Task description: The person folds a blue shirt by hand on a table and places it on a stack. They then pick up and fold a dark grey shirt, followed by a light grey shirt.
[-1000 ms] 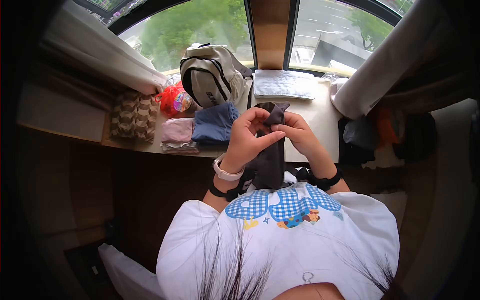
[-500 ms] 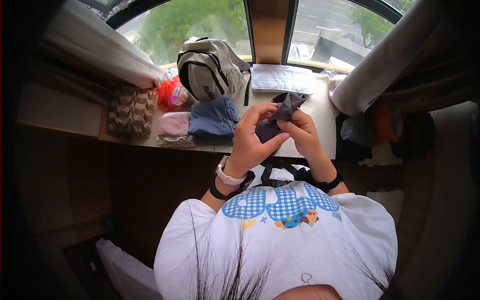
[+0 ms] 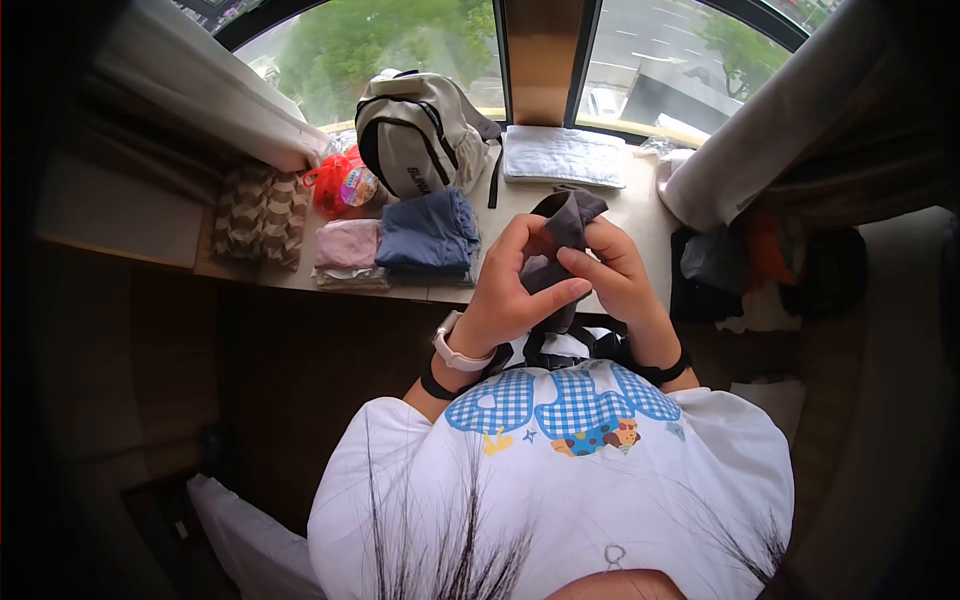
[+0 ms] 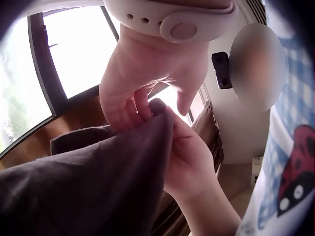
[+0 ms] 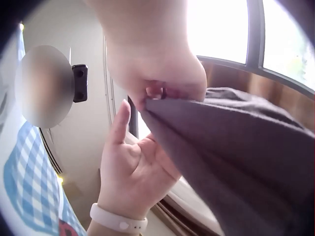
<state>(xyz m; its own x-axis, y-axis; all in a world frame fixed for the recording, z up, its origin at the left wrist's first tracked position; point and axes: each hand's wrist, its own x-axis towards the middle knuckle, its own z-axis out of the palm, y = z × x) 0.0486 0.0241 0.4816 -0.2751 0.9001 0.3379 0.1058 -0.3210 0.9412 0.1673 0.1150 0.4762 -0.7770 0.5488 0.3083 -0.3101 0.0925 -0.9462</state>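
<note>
A dark grey piece of fabric (image 3: pixel 570 222) is up in front of the chest, between both hands. My right hand (image 3: pixel 622 275) pinches its upper edge between thumb and fingers. On the other side, the fingers of my left hand (image 3: pixel 510 285) curl over the fabric's edge, while the thumb points away from it toward the right hand. In the left wrist view, the cloth (image 4: pixel 98 172) spreads out from the fingertips, partly covering them. The right wrist view shows the fabric (image 5: pixel 236 142) hanging in soft folds from the right hand's grip.
On the windowsill counter (image 3: pixel 640 225) stand a beige backpack (image 3: pixel 405 145) and a folded white towel (image 3: pixel 565 157). Folded blue cloth (image 3: pixel 428 235), folded pink cloth (image 3: pixel 347 245), a red bag (image 3: pixel 340 185) and a patterned bundle (image 3: pixel 260 215) lie left. Dark bags (image 3: pixel 710 275) sit right.
The fabric first hung long toward the chest, then was lifted and bunched up away from the body; now part hangs below the hands again. Both hands have shifted slightly right.
</note>
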